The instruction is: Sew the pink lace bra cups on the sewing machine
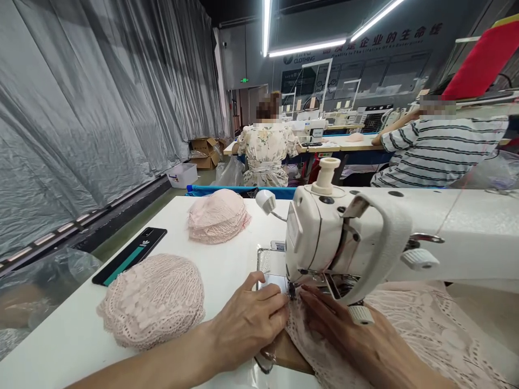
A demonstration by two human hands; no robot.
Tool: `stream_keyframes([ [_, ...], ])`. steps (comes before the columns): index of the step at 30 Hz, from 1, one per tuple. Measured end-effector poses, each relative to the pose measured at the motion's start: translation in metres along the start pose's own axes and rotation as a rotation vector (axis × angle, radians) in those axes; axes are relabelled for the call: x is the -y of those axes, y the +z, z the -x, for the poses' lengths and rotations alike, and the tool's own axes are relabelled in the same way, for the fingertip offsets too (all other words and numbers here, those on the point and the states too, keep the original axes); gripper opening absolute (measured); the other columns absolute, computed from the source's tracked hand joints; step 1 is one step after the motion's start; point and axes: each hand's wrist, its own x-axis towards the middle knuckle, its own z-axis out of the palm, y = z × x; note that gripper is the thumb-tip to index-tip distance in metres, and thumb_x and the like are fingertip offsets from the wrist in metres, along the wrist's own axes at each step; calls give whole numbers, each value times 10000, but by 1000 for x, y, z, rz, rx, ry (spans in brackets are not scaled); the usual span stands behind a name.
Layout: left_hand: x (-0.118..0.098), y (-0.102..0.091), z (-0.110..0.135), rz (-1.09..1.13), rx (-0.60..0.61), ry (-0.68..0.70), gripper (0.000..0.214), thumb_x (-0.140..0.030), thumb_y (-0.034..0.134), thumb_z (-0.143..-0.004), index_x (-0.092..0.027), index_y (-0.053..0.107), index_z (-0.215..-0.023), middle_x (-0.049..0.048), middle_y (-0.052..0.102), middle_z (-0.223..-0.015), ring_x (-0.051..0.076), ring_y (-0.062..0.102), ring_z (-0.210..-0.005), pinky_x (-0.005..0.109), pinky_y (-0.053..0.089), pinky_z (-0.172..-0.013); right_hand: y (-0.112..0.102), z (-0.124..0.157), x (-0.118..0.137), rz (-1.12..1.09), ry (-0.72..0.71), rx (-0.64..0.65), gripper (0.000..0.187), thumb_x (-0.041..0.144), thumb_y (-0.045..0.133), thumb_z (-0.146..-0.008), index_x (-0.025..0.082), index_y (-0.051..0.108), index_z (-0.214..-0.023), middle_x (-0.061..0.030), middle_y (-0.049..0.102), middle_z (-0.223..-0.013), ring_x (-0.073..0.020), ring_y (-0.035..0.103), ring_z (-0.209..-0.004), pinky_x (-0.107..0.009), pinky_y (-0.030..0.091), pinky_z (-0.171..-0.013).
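Observation:
Pale pink lace fabric (pixel 306 337) lies under the presser foot (pixel 292 292) of a white sewing machine (pixel 348 232). My left hand (pixel 253 313) is closed beside the foot, its curled fingertips pinching the fabric's left edge. To the right of the needle area, my right hand (pixel 348 327) rests on the lace with its fingers stretched forward and flat; the machine head hides part of them. More of the lace spreads out to the right, under the machine arm.
A stack of lace cups (pixel 156 302) lies on the white table (pixel 227 270) at left, with a second pink stack (pixel 219 216) behind it. A dark phone (pixel 130 256) lies near the left edge. Two people sit at machines ahead.

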Motion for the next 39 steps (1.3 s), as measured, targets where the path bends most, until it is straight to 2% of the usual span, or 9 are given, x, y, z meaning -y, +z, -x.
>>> stream_keyframes([
  [6,-5,-1,-1,-11,-12,-9,179,-17,406,-889,-110,558,-866,57,616,-897,161,536,-898,375,352,-874,-11,-2,-1,-29,-17,66,285,159,351,-924,231,600,-1040,-63,678,-914,-207,639,-864,-336,526,-720],
  [13,-21,-1,4,93,-65,23,196,-55,394,-904,-127,558,-824,52,626,-931,146,548,-900,365,332,-911,-25,19,14,-145,-217,81,516,557,288,-929,178,624,-1021,-104,657,-1104,-244,586,-1029,-369,487,-818],
  [17,-23,1,4,146,-76,-8,181,-55,399,-902,-121,564,-868,40,624,-894,138,562,-852,351,343,-871,-27,22,29,-169,-165,70,342,344,329,-976,196,635,-945,-50,698,-1033,-190,641,-910,-360,441,-849],
  [22,-24,1,1,147,-129,-41,220,-40,379,-911,-113,576,-845,33,632,-887,117,570,-807,336,348,-856,-19,26,30,-150,-193,-237,385,117,263,-968,193,630,-884,-19,733,-884,-141,668,-806,-326,421,-912],
  [24,-24,0,0,133,-148,-40,227,-31,384,-906,-112,578,-820,33,636,-878,115,573,-801,330,353,-850,-17,29,27,-146,-264,-213,348,140,293,-968,192,634,-929,-25,727,-942,-148,660,-880,-318,420,-943],
  [28,-25,1,-1,123,-166,-25,231,-38,386,-908,-118,574,-800,32,645,-867,116,576,-803,325,355,-865,-12,32,29,-214,-113,-209,339,203,295,-979,196,630,-930,-33,727,-919,-160,662,-872,-332,421,-928],
  [31,-26,5,0,167,-189,-46,250,-36,353,-909,-123,557,-795,30,644,-856,106,571,-777,317,365,-865,-6,30,34,-147,-153,-171,365,235,267,-985,184,628,-979,-50,717,-973,-187,654,-900,-355,423,-892],
  [36,-27,11,2,241,-210,-114,202,-3,375,-845,-119,541,-844,28,633,-859,99,566,-765,312,385,-844,-2,30,41,-169,-24,-310,351,157,293,-966,198,629,-873,-22,733,-860,-169,664,-839,-352,419,-895],
  [39,-28,12,2,206,-208,-98,198,-22,381,-868,-128,546,-841,17,634,-857,94,565,-771,305,389,-844,-13,31,39,-208,-55,-212,363,115,253,-957,192,607,-973,-41,730,-889,-167,663,-878,-348,442,-918],
])
